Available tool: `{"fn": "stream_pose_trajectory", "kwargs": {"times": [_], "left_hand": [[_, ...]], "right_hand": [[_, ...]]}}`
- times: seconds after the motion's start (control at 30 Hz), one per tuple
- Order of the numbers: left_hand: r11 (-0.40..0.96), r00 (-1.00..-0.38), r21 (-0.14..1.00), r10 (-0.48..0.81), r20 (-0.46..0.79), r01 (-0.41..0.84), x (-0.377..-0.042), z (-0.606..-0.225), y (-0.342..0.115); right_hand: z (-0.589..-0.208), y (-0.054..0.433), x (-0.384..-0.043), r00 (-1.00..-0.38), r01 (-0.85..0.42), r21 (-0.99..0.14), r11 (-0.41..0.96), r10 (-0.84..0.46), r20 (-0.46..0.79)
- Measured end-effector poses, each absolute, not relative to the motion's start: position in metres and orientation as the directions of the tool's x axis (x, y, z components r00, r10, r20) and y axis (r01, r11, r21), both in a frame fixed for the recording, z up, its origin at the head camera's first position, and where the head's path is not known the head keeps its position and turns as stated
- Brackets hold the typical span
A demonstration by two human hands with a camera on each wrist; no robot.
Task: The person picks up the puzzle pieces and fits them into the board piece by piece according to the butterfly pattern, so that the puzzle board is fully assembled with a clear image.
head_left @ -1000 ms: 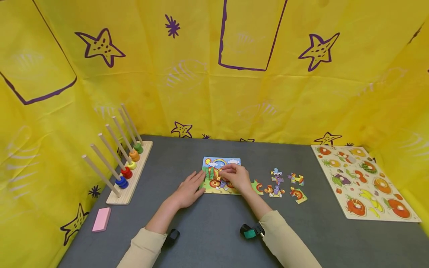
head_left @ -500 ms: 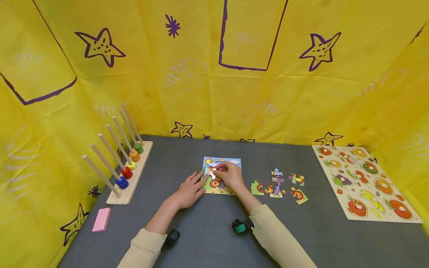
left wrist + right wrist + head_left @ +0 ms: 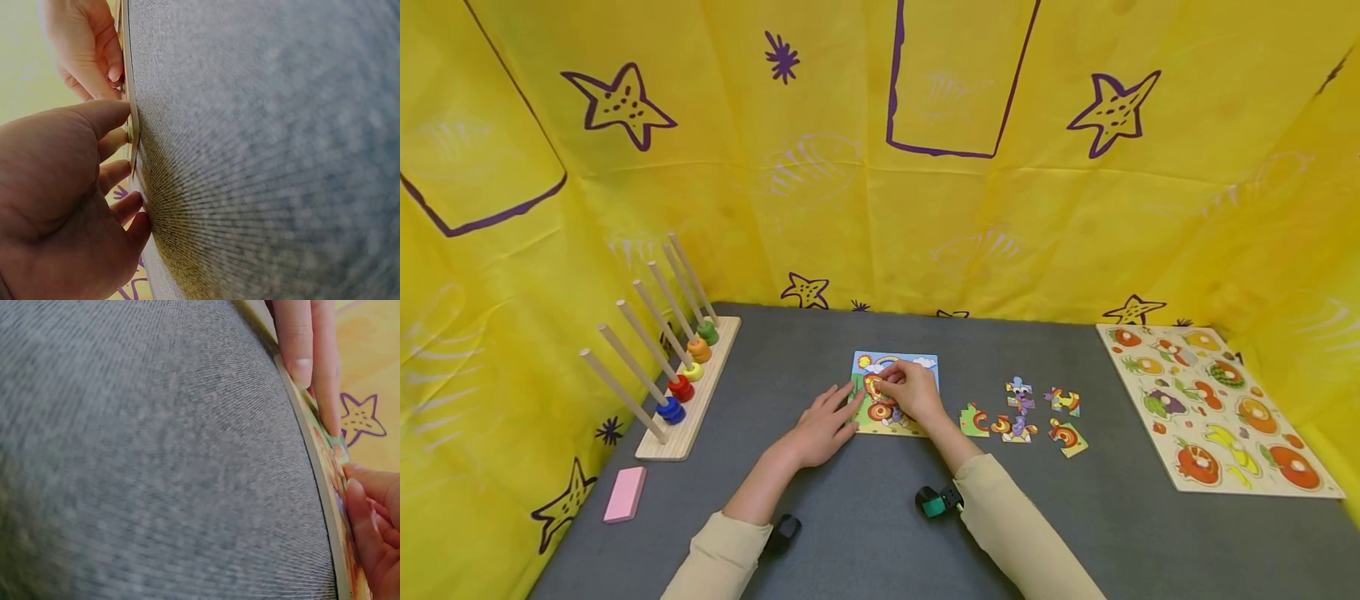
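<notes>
A jigsaw puzzle board [image 3: 895, 428] with a sun and rainbow picture lies flat at the table's middle. My left hand [image 3: 820, 429] rests at its left edge, fingers spread and fairly straight, the fingertips touching the board. Over the picture, my right hand [image 3: 914, 392] pinches a red and yellow puzzle piece [image 3: 872, 386] between thumb and fingers, low against the board's left half. The right hand hides part of the picture. In the right wrist view the thumb and fingers [image 3: 359, 494] meet right at the board's face. Several loose puzzle pieces [image 3: 1020, 428] lie to the board's right.
A wooden stacking-peg base [image 3: 681, 440] with coloured rings stands at the left. Nearer sits a pink block [image 3: 625, 494]. A wooden fruit puzzle board [image 3: 1165, 400] lies at the far right. A yellow patterned cloth [image 3: 865, 217] hangs behind the grey table [image 3: 865, 525].
My right hand has moved left across the board with the puzzle piece, which was tilted half a second ago and now lies flatter. The left hand has barely moved.
</notes>
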State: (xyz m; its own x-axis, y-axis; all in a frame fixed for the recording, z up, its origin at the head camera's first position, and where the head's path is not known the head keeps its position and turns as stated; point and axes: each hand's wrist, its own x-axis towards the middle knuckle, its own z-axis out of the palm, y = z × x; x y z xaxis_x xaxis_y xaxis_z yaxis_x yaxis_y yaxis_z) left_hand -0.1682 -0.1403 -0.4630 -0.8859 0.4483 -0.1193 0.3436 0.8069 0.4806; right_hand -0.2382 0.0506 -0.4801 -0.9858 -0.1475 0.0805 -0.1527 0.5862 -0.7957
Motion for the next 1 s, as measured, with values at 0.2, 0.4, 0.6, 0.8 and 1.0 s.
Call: {"fn": "stream_pose_trajectory", "kwargs": {"times": [0.2,0.4,0.6,0.8,1.0], "left_hand": [[0.811,-0.887,0.475,0.446,-0.122,0.342,-0.169,-0.464,-0.140],[0.809,-0.892,0.484,0.437,-0.118,0.332,-0.168,-0.462,-0.140],[0.814,-0.893,0.459,0.441,-0.089,0.356,-0.167,-0.461,-0.137],[0.822,-0.885,0.399,0.463,-0.052,0.407,-0.170,-0.461,-0.132],[0.781,-0.842,0.374,0.540,-0.002,0.500,-0.177,-0.458,-0.129]], "right_hand": [[-0.482,0.050,-0.238,-0.984,-0.170,-0.799,0.577,-0.146,0.104],[-0.485,0.048,-0.237,-0.979,-0.199,-0.790,0.580,-0.145,0.140],[-0.487,0.052,-0.236,-0.962,-0.271,-0.733,0.624,-0.210,0.176],[-0.484,0.059,-0.235,-0.943,-0.301,-0.734,0.610,-0.306,0.132],[-0.483,0.060,-0.232,-0.924,-0.357,-0.720,0.596,-0.340,0.177]]}}
